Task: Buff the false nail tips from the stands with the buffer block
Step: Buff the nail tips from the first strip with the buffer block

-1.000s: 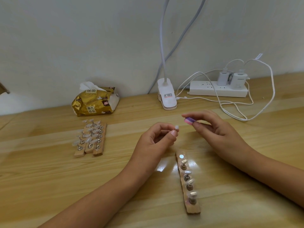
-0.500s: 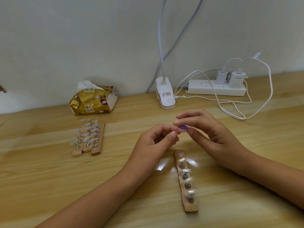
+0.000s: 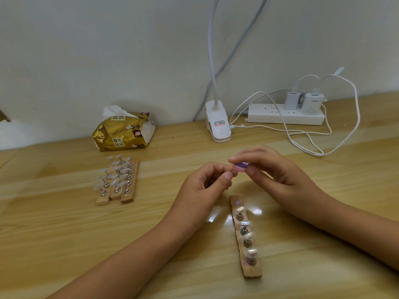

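My left hand (image 3: 203, 186) pinches a small false nail tip (image 3: 233, 174) between thumb and forefinger above the table. My right hand (image 3: 276, 178) pinches a small pink and purple buffer block (image 3: 239, 167) and holds it against that tip. Just below my hands lies a wooden stand (image 3: 250, 270) with several clear nail tips on metal pegs; its top peg spot is bare. A group of three more wooden stands (image 3: 127, 197) with several nail tips lies to the left.
A gold tissue pack (image 3: 124, 132) sits at the back left. A white clip lamp base (image 3: 218, 124) stands at the back centre. A power strip (image 3: 285, 117) with two chargers and looping white cables (image 3: 306, 145) lies at the back right.
My right hand has brought the buffer block leftwards from apart onto the nail tip in my left hand. The block has turned, showing its pink side.
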The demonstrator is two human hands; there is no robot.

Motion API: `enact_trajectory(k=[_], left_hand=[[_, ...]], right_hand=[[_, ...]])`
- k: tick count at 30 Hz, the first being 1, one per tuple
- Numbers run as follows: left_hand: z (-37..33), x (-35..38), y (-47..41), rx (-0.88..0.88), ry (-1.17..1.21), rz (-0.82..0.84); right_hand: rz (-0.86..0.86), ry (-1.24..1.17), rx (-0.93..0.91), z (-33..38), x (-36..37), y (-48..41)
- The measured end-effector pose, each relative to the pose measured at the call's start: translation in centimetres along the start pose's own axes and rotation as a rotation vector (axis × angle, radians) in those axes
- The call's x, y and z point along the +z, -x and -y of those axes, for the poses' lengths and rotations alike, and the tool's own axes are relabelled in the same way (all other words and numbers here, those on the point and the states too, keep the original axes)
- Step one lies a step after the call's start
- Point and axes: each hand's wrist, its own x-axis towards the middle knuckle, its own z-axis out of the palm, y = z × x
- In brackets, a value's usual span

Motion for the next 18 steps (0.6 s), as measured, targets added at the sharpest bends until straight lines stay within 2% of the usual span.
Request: enact_trajectory(k=[2,6,9,12,16,18], left_hand=[[-0.04,0.01,-0.01,-0.002,-0.004,0.012],[-0.04,0.08,-0.01,-0.021,0.023,-0.010],[-0.16,0.13,0.08,-0.006,0.003,0.008],[-0.13,0.12,0.06,-0.023,0.015,-0.010],[-0.20,0.23,0.08,-0.020,0.005,0.004],[-0.13,0.24,0.08,-0.029,0.017,-0.010]], right_hand=[[0.003,0.037,-0.049,-0.11,0.10,0.13],[0.006,0.012,0.022,-0.14,-0.04,-0.09],[0.023,0.068,-0.065,-0.05,0.06,0.08],[0.008,0.034,-0.006,-0.08,0.04,-0.07],[0.023,0.070,-0.069,0.05,0.17,0.08],[0.017,0.041,-0.016,0.03,0.13,0.00]])
